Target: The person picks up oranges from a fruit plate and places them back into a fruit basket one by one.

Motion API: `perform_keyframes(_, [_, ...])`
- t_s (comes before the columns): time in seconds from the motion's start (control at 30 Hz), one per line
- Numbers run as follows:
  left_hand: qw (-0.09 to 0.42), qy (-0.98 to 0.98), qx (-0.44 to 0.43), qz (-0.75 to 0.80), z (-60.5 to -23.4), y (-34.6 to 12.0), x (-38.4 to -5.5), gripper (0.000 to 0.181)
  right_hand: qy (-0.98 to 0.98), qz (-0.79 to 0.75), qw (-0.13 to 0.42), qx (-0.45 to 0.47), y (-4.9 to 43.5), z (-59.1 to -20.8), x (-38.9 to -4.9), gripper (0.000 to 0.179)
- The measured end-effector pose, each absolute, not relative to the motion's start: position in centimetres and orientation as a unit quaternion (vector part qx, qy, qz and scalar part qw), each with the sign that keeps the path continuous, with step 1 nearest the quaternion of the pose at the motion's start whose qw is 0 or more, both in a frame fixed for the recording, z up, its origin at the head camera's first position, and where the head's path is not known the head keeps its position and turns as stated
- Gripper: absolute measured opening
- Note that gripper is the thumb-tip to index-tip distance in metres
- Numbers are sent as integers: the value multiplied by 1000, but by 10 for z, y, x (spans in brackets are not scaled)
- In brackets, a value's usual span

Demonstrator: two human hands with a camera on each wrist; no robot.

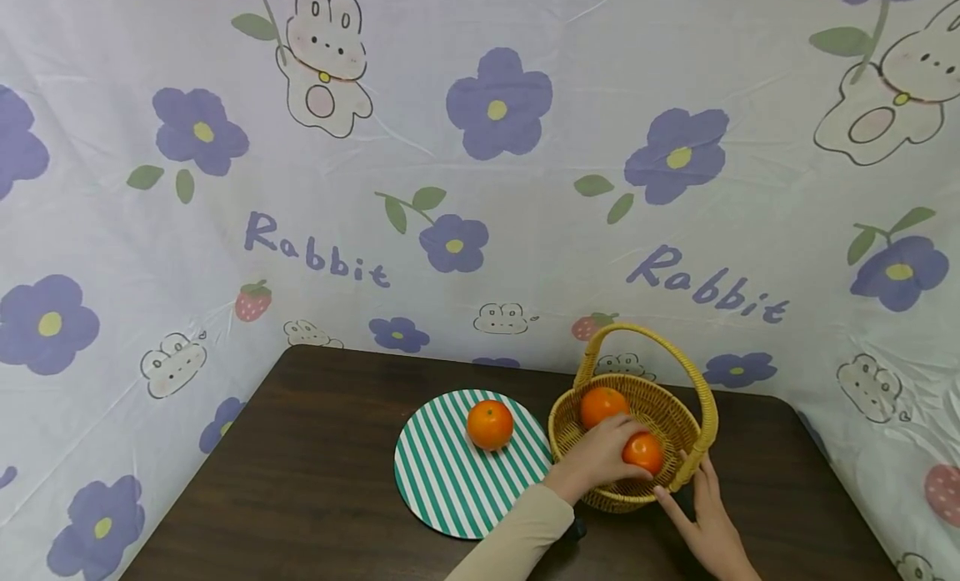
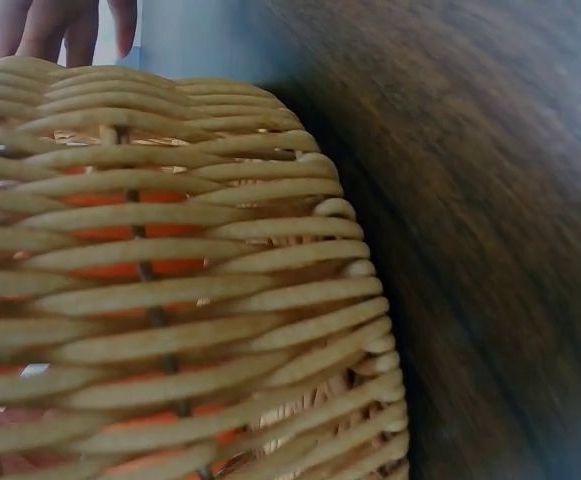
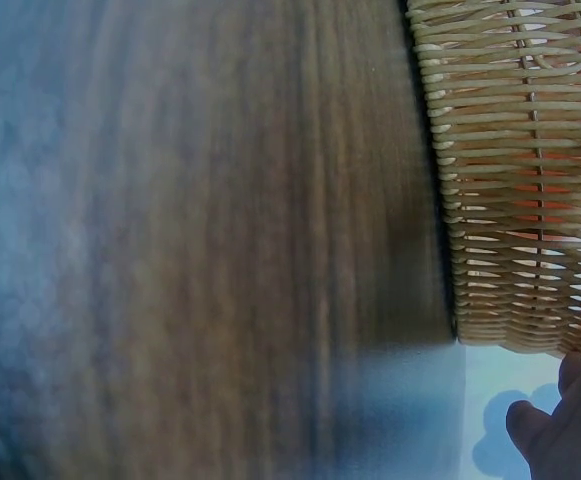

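Note:
In the head view, a wicker basket (image 1: 622, 504) with a tall arched handle stands on the dark table. My left hand (image 1: 596, 456) reaches over its near rim and holds an orange (image 1: 643, 453), thumb on the near side and fingers over the top. Behind that hand, a second orange (image 1: 602, 406) lies in the basket. My right hand (image 1: 708, 514) grips the basket's right side at the foot of the handle, thumb and fingers to either side. Through the weave in the left wrist view, orange patches (image 2: 140, 230) show.
Left of the basket lies a round green-and-white striped mat (image 1: 442, 473), with another orange (image 1: 491, 424) on it. The dark wooden table (image 1: 300, 481) ends at the back against a white cloth (image 1: 540, 231) printed with rabbits and purple flowers.

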State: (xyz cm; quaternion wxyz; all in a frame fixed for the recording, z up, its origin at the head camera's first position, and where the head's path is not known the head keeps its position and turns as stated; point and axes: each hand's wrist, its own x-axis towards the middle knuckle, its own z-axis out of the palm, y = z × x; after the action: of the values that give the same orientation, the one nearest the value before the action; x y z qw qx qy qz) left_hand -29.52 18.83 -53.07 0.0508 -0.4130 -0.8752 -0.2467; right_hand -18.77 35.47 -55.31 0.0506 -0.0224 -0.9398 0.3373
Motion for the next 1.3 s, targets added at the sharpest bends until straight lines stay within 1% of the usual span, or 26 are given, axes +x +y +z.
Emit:
perform_keyframes(0.23, [41, -885, -407, -223, -532, 197, -296, 62, -940, 335, 61, -16, 354, -554, -187, 77])
perform_keyframes(0.47, [56, -892, -400, -205, -535, 200, -294, 65, -940, 334, 63, -15, 354, -553, -186, 77])
perform_keyframes(0.83, [58, -890, -401, -210, -534, 195, -292, 70, -941, 331, 63, -20, 354, -555, -187, 78])
perform_keyframes(1.3, [51, -879, -404, -249, -534, 182, -289, 62, -939, 339, 56, -20, 352, -553, -186, 78])
